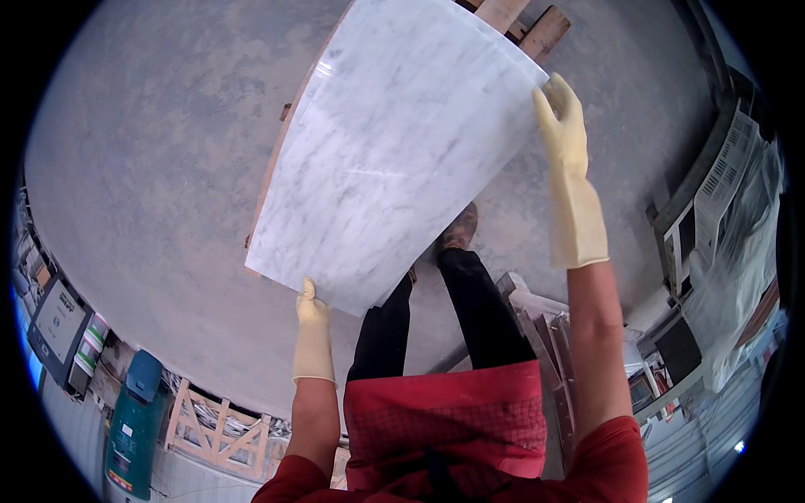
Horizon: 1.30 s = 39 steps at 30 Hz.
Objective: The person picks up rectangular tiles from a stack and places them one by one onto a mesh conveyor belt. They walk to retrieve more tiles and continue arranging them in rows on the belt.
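A white marble slab [386, 159] with grey veins and a glossy face lies in front of my legs, its long side running away from me. At its near edge my left hand [313, 317], in a pale yellow rubber glove, is closed on the rim with the thumb on top; its other fingers are hidden beneath. My right hand [563, 121], gloved alike, grips the far right corner, thumb and fingers curved about the edge. Under the slab, wooden boards [545, 35] stick out at the far end, and a thin wooden edge shows along its left side.
Grey concrete floor [151, 168] surrounds the slab. My shoe [461, 226] stands close to its right side. Stacked strips [545, 335] lie beside my right leg. A rack with clear plastic sheeting [729, 251] is at right. A green bin [134, 432] and a wooden crate [220, 432] stand at lower left.
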Tool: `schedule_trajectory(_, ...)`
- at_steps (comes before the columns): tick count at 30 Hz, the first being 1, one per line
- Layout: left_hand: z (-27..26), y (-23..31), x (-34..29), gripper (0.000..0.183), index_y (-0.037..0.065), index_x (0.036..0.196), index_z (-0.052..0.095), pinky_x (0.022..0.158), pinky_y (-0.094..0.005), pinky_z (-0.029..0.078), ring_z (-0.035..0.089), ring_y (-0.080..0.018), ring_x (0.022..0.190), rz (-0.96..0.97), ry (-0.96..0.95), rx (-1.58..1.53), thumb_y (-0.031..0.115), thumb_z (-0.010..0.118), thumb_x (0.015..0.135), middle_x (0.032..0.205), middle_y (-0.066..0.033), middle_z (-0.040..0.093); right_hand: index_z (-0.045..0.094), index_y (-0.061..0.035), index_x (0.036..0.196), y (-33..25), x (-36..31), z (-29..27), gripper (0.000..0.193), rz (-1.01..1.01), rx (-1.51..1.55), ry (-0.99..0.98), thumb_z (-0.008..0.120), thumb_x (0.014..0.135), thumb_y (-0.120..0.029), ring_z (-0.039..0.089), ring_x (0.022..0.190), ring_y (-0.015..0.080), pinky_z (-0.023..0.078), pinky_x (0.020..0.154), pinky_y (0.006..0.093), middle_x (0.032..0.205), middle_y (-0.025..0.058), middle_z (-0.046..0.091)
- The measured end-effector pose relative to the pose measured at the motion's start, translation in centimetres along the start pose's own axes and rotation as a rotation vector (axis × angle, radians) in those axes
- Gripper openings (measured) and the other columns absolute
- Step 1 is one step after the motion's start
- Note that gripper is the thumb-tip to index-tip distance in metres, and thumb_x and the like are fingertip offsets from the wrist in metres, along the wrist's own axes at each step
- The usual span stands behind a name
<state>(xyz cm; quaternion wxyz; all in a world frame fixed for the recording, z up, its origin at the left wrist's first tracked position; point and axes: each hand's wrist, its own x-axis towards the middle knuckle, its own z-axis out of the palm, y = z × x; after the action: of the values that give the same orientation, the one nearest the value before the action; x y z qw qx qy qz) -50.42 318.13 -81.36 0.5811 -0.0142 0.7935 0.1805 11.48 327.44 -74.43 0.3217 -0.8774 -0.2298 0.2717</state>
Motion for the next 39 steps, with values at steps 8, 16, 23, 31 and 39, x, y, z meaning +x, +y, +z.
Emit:
schedule_trajectory(8, -1.4, 0.4, -0.1, 0.077, 0.004, 0.158, 0.040, 0.114, -0.0667, 0.043, 0.054, -0.0371, 0.140, -0.051, -0.006, 0.025, 0.049, 0.070, 0.103, 0.156, -0.0158, 0.055, 0.036, -0.0036, 0.164, -0.3, -12.8, 3.8, 0.082, 0.772, 0.629, -0.267, 0.070, 0.101, -0.044, 0.050, 0.145, 0.0377, 0.037, 0.121, 0.0523, 0.161, 0.0219, 0.048)
schedule_trajectory(16, -5.8, 4.6, -12.4, 0.070, -0.004, 0.156, 0.045, 0.113, -0.0539, 0.048, 0.058, -0.0346, 0.137, 0.049, -0.151, 0.277, 0.043, 0.065, 0.108, 0.154, -0.0177, 0.056, 0.050, -0.0009, 0.153, -2.2, -21.1, 3.9, 0.059, 0.774, 0.962, -0.320, 0.069, 0.104, -0.028, 0.059, 0.134, 0.0270, 0.048, 0.111, 0.0418, 0.148, 0.0167, 0.060)
schedule_trajectory(23, -2.5, 10.9, -33.2, 0.060, -0.003, 0.154, 0.052, 0.111, -0.0347, 0.048, 0.066, -0.0243, 0.124, 0.447, -0.171, 0.852, -0.015, 0.064, 0.095, 0.135, -0.0174, 0.070, 0.052, -0.0015, 0.153, -5.5, -25.7, -0.6, 0.056, 0.871, 1.504, -0.605, 0.071, 0.103, -0.018, 0.058, 0.137, 0.0315, 0.048, 0.114, 0.0491, 0.148, 0.0163, 0.060)
schedule_trajectory(31, 2.6, 16.5, -50.6, 0.041, -0.013, 0.142, 0.059, 0.111, -0.0375, 0.051, 0.065, -0.0265, 0.128, 0.356, -0.386, 0.293, 0.005, 0.059, 0.105, 0.140, -0.0199, 0.067, 0.058, 0.0011, 0.144, -17.1, -25.7, -12.7, 0.052, 0.985, 1.489, -0.455, 0.073, 0.098, -0.018, 0.070, 0.120, 0.0344, 0.055, 0.106, 0.0484, 0.135, 0.0186, 0.069)
schedule_trajectory(39, 9.8, 18.8, -69.1, 0.059, -0.009, 0.146, 0.055, 0.115, -0.0515, 0.050, 0.062, -0.0393, 0.134, 0.265, -0.622, 0.182, 0.024, 0.061, 0.097, 0.146, -0.0240, 0.062, 0.055, 0.0071, 0.144, -21.5, -28.4, -28.4, 0.053, 0.977, 1.537, -0.126, 0.070, 0.096, -0.009, 0.063, 0.130, 0.0392, 0.049, 0.114, 0.0522, 0.140, 0.0240, 0.065)
